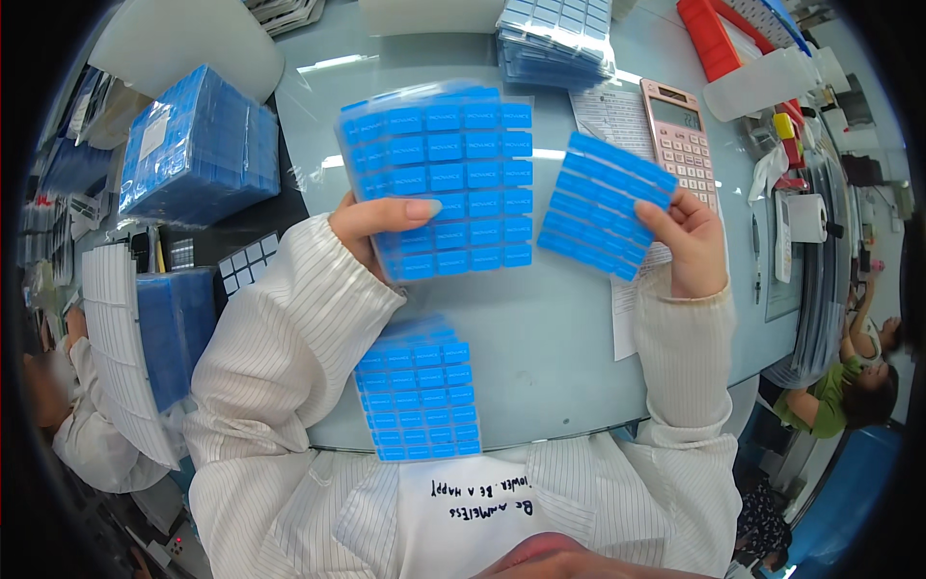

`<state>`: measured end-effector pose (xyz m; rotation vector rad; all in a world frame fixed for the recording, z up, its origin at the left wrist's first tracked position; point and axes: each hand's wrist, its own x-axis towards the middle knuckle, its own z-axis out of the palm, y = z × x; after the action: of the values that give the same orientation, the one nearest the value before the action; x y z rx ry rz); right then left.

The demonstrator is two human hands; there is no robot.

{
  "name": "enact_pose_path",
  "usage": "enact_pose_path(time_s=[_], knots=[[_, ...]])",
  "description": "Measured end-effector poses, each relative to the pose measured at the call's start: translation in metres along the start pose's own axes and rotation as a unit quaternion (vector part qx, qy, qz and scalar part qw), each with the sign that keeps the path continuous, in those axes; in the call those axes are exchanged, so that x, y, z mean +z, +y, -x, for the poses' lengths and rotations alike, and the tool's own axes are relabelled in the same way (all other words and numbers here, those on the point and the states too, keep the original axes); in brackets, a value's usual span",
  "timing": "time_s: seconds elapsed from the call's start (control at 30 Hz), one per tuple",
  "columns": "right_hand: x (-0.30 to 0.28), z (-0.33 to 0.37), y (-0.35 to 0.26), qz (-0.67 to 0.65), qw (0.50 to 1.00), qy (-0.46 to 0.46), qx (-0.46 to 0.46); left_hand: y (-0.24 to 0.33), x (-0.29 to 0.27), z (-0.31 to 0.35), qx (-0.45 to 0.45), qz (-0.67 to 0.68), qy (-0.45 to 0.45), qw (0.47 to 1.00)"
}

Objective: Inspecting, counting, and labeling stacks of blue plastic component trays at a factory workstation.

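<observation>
We see, from above, a person in a white striped coat seated at the near edge of a pale tabletop (569, 347), both hands raised over its middle. The left hand (371, 227) grasps a large stack of sheets of blue labels (444, 183), thumb pressed across the front of the sheets, fingers hidden behind; the stack stands tilted up toward the camera. The right hand (690, 241) pinches a smaller sheet of blue labels (603, 205) by its right edge, thumb on top, the sheet slanted down to the left. The two held sheets lie just beside each other, with a narrow gap between them. A third pile of blue label sheets (417, 388) rests on the tabletop at its near edge, below the left hand and close to the person's chest. Toward the far edge lies another stack of label sheets (555, 39), and near the far right corner sits a pink calculator (680, 135) on printed papers (612, 116). Off the left edge stands a wrapped blue bundle (198, 145).
</observation>
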<state>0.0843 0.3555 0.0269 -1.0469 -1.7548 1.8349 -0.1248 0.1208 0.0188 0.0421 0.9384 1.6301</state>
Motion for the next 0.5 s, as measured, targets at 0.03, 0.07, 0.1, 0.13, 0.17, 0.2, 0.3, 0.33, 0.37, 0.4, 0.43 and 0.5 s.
enact_pose_path(time_s=[0.03,0.07,0.1,0.13,0.17,0.2,0.3,0.33,0.37,0.4,0.43,0.5], knots=[[0.003,0.001,0.003,0.063,0.998,-0.005,-0.005,0.001,-0.002,0.0,-0.017,0.007,0.006,1.0],[0.006,0.001,0.006,0.125,0.992,-0.012,-0.01,0.002,-0.005,0.002,-0.032,0.014,0.014,0.999],[0.005,-0.001,0.013,0.228,0.972,-0.005,-0.063,0.003,-0.006,0.003,-0.034,0.014,0.015,0.999],[0.007,0.0,0.013,0.228,0.972,-0.004,-0.062,0.003,-0.007,0.004,-0.062,0.052,-0.011,0.997],[0.015,0.003,0.011,0.397,0.903,0.054,-0.152,0.003,-0.008,0.005,-0.089,0.093,-0.035,0.991],[0.02,0.005,0.008,0.549,0.794,0.109,-0.235,0.002,-0.008,0.006,-0.09,0.094,-0.033,0.991],[0.027,0.01,-0.002,0.479,0.828,0.111,-0.268,0.0,-0.001,0.008,-0.112,0.067,-0.033,0.991],[0.03,0.014,-0.006,0.478,0.829,0.108,-0.269,-0.001,0.004,0.007,-0.122,0.035,-0.033,0.991],[0.031,0.021,-0.01,0.363,0.908,0.019,-0.207,-0.002,0.007,0.007,-0.134,0.004,-0.034,0.99],[0.034,0.027,-0.014,0.236,0.959,-0.071,-0.138,-0.004,0.006,0.006,-0.134,0.006,-0.031,0.99],[0.042,0.03,-0.017,0.163,0.97,-0.144,-0.104,-0.006,0.005,0.006,-0.127,-0.025,-0.039,0.991],[0.056,0.041,-0.004,0.069,0.982,-0.173,-0.04,-0.008,0.008,0.007,-0.121,-0.058,-0.052,0.99]])
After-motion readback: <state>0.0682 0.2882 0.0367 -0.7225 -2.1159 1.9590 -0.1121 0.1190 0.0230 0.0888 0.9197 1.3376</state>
